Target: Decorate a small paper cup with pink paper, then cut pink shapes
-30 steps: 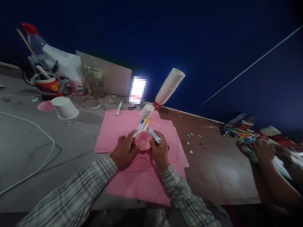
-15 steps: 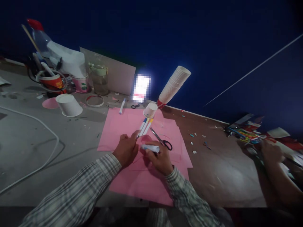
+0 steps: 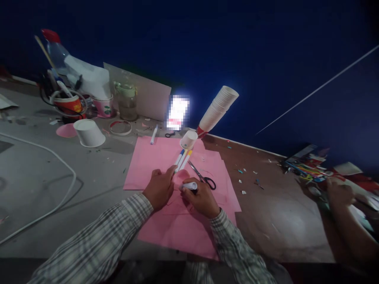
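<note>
Head: pink disc [image 3: 181,177] between right hand [image 3: 203,200] clasping marker [image 3: 191,185] and left hand [image 3: 159,189], grip unclear

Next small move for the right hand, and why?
I'd likely bring the white marker tip lightly onto the pink disc. The right hand already grips the marker, angled with its tip end at the disc, and the left hand is at the disc's left edge, seemingly steadying it. Tip contact is too blurred to confirm.
</note>
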The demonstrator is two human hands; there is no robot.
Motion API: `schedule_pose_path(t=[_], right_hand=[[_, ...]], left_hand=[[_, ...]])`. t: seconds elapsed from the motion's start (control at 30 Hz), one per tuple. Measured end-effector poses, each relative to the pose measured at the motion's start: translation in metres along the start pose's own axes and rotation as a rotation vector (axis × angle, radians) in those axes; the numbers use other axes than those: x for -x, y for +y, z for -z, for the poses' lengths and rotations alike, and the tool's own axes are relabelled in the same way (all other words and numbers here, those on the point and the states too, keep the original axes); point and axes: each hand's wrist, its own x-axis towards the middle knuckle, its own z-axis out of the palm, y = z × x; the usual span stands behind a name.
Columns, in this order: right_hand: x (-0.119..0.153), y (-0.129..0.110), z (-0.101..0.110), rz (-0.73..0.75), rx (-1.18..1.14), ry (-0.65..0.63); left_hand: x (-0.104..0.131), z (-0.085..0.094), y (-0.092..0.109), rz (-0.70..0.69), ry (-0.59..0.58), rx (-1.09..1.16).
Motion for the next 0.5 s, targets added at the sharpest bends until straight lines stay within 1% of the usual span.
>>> schedule_pose_path(t=[0.07, 0.13, 0.3, 0.33, 0.4, 0.5], right_hand=[[-0.001, 0.002, 0.005, -0.021, -0.016, -0.006], [-0.002, 0.005, 0.011, -0.037, -0.06, 0.019], [-0.005, 0.009, 0.024, -0.101, -0.373, 0.171], [-0.005, 0.008, 0.023, -0.11, -0.412, 0.183], [-0.007, 0.004, 0.019, -0.079, -0.42, 0.181], [-0.008, -0.004, 0.007, -0.022, -0.319, 0.115]], left_hand=[[0.0, 0.0, 0.0, 0.005, 0.004, -0.005], [0.0, -0.001, -0.001, 0.01, 0.009, -0.015], [0.002, -0.004, -0.003, -0.017, 0.028, -0.019], [0.003, -0.004, -0.003, -0.02, 0.03, -0.01], [0.003, -0.005, -0.004, -0.02, 0.031, 0.004], [0.002, -0.004, -0.002, -0.019, 0.031, -0.014]])
